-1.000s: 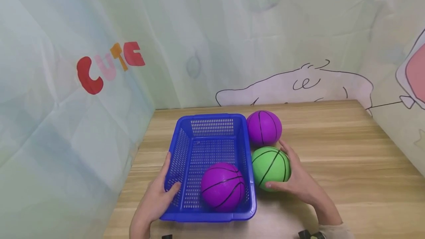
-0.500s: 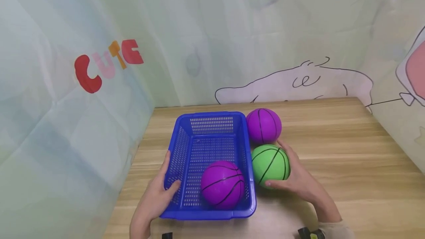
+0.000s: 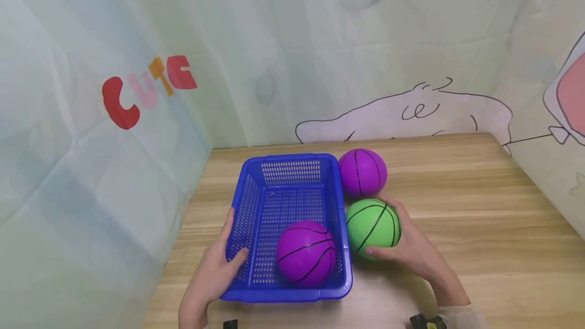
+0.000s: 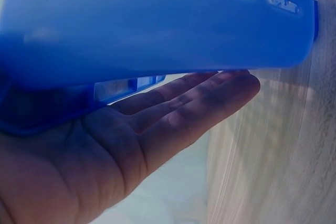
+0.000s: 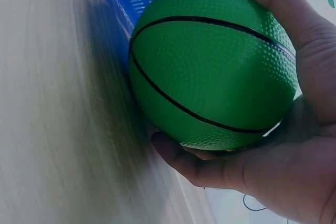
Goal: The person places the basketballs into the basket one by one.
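A blue plastic basket (image 3: 285, 296) with slotted walls stands on the table, a purple ball (image 3: 306, 255) lying in its near right corner. My left hand (image 3: 212, 273) grips the basket's left side, thumb over the rim and fingers outside. In the left wrist view those fingers (image 4: 199, 111) stretch under the blue rim. To the right of the basket, my right hand (image 3: 411, 242) holds a green ball (image 3: 372, 230) with black basketball lines. Its thumb and fingers curve round opposite sides of the ball (image 5: 210, 77) in the right wrist view.
Another purple ball (image 3: 363, 172) sits by the basket's far right corner, just behind the green one. The wood-grain table (image 3: 480, 227) reaches back to printed cloth walls (image 3: 274, 55) on the left, rear and right.
The head view has shifted very slightly. Both hands keep their hold, the right fingers moving only a little on the green ball; basket and balls stay in place.
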Available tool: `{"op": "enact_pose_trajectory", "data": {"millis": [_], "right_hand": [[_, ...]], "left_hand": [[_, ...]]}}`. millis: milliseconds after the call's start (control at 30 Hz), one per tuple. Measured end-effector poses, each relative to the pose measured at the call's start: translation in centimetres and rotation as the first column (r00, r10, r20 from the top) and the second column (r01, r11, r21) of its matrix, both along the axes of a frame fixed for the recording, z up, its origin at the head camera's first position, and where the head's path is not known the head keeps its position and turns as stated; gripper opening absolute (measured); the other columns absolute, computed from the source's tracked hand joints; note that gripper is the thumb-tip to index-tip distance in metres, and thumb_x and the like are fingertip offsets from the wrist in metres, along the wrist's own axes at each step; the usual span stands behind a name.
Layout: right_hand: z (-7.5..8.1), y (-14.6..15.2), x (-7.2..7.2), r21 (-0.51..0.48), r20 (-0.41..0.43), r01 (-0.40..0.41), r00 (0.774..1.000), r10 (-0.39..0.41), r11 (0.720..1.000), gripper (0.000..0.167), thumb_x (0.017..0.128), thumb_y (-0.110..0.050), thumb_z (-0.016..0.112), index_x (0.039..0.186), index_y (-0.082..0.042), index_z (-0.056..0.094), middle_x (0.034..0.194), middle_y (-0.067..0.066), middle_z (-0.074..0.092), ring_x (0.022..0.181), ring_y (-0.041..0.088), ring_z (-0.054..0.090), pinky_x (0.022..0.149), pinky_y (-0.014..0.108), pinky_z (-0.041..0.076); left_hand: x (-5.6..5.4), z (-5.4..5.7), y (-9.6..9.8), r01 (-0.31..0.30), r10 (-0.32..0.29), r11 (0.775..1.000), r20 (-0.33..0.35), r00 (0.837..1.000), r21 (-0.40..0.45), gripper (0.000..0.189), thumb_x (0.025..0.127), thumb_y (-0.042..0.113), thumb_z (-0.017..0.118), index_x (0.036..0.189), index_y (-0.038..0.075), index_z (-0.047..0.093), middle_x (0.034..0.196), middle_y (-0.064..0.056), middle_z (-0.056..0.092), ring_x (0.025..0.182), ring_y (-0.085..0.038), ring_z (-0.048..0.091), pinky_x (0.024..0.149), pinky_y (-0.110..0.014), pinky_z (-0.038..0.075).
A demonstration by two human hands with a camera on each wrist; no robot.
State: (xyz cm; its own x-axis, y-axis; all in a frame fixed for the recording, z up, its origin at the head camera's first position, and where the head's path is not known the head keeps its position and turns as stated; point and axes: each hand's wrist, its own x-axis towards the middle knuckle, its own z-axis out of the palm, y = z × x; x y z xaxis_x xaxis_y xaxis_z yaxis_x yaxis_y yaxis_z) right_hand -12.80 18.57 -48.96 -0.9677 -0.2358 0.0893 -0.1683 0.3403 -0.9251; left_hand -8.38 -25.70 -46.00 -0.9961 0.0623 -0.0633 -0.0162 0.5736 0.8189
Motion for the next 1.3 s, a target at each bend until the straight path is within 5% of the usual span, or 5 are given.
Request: {"op": "enact_pose_trajectory", "data": {"millis": [267, 767, 967, 1300], "right_hand": [[-0.2, -0.3, 0.0, -0.022, -0.010, 0.022, 1.000, -0.022, 1.000, 0.122, 0.076, -0.019, 0.104, 0.173, -0.022, 0.030, 0.156, 0.027, 0.056, 0.121, 0.037, 0.071, 0.095, 0.035, 0.063], [0.4, 0.0, 0.4, 0.000, -0.008, 0.049, 0.999, -0.049, 0.999, 0.120, 0.076, -0.022, 0.104, 0.172, -0.026, 0.032, 0.154, 0.026, 0.057, 0.121, 0.039, 0.071, 0.095, 0.043, 0.063], [1.8, 0.6, 0.5, 0.001, -0.013, 0.074, 0.997, -0.074, 0.997, 0.120, 0.077, -0.021, 0.104, 0.173, -0.026, 0.032, 0.156, 0.023, 0.053, 0.125, 0.043, 0.068, 0.096, 0.045, 0.063], [4.8, 1.2, -0.4, 0.016, -0.084, 0.109, 0.991, -0.107, 0.994, 0.122, 0.079, -0.018, 0.102, 0.175, -0.031, 0.028, 0.160, 0.021, 0.051, 0.127, 0.044, 0.066, 0.092, 0.032, 0.062]], "left_hand": [[0.2, 0.1, -0.1, -0.013, 0.013, 1.000, 0.007, 1.000, -0.007, 0.096, 0.110, 0.006, 0.062, 0.181, 0.029, 0.001, 0.180, -0.024, 0.028, 0.143, -0.049, 0.061, 0.121, -0.069, 0.045], [0.5, 0.0, 0.0, -0.022, 0.022, 1.000, 0.007, 1.000, -0.001, 0.095, 0.109, 0.007, 0.063, 0.182, 0.030, 0.005, 0.179, -0.024, 0.031, 0.134, -0.043, 0.068, 0.118, -0.068, 0.049], [0.4, 0.0, 0.1, -0.018, 0.018, 1.000, -0.002, 1.000, 0.006, 0.095, 0.109, 0.007, 0.063, 0.182, 0.028, 0.005, 0.180, -0.022, 0.029, 0.134, -0.042, 0.068, 0.117, -0.067, 0.051], [0.2, 0.0, 0.1, -0.014, 0.014, 1.000, -0.003, 1.000, 0.013, 0.095, 0.110, 0.006, 0.063, 0.182, 0.029, 0.005, 0.182, -0.020, 0.027, 0.139, -0.044, 0.065, 0.121, -0.067, 0.047]]}}
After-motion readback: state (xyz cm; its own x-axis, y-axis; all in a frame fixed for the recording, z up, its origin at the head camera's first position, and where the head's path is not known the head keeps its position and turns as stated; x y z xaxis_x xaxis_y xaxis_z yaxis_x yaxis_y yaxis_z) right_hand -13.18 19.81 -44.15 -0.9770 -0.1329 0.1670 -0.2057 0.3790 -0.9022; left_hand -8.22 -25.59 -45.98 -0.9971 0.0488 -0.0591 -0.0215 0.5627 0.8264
